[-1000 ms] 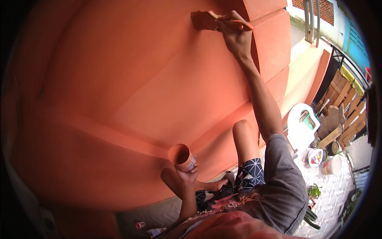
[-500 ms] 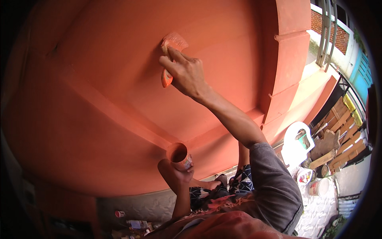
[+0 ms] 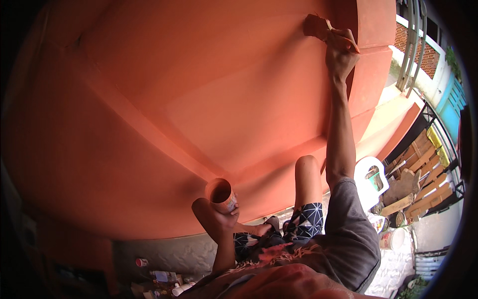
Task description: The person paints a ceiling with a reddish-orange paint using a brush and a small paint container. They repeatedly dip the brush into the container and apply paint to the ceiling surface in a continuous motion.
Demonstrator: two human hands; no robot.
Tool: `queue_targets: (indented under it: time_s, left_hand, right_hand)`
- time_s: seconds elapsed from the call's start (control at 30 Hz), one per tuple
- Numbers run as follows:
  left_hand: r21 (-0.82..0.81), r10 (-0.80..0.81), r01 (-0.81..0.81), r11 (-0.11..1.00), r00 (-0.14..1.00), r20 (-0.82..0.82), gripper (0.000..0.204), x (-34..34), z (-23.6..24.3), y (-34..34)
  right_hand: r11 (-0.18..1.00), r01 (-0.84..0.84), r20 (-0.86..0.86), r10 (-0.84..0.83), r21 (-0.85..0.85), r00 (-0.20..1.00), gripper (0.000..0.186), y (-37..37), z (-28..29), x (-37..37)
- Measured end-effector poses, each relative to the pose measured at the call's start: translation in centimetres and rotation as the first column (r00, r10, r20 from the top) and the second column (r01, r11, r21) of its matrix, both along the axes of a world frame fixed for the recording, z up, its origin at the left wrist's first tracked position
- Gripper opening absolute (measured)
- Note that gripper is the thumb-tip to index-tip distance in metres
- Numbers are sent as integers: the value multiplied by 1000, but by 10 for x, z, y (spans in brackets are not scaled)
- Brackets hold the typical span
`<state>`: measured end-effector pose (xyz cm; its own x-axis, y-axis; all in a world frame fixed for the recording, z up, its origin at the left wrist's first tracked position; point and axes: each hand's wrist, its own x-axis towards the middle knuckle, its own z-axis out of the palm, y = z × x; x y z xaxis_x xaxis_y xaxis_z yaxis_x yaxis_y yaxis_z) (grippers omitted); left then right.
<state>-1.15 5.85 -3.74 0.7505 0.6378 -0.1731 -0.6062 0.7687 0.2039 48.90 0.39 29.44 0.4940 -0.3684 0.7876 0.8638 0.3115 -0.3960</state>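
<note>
An orange-painted wall (image 3: 224,109) fills most of the view in front of me. With my right arm stretched far up, my right hand (image 3: 342,61) grips a wide paintbrush (image 3: 315,26) by its handle. Its dark, paint-coated bristles lie at the wall surface near a raised vertical edge at the upper right. Low in front of my body, my left hand (image 3: 223,222) is wrapped round a paint-smeared cup (image 3: 227,203). The cup's mouth faces up and its inside is coated orange; how much paint it holds is too dark to tell.
A white plastic chair (image 3: 366,194) stands at the right, beside stacked wooden boards (image 3: 423,174). Close to it is a white bucket (image 3: 393,239). A small red-and-white tub (image 3: 142,262) and assorted clutter (image 3: 164,281) lie on the floor at lower left.
My right hand has carried the paintbrush rightward and up across the wall, and the arm is now straighter. My left hand with the cup has barely shifted.
</note>
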Motion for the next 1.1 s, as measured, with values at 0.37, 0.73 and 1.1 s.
queue_targets:
  time_s: [0.37, 0.73, 1.1]
  left_hand:
    - [67, 197, -186, 980, 950, -241, 62, 19, 65, -32]
    - [33, 2, -1, 999, 1000, -29, 70, 3, 11, -9]
    - [113, 36, -39, 993, 999, 32, 83, -3, 4, -6]
  right_hand:
    - [870, -152, 398, 362, -469, 843, 15, 60, 13, -198]
    - [935, -351, 62, 348, 50, 936, 4, 3, -3, 6]
    - [910, 358, 220, -312, -209, 924, 8, 7, -28, -1]
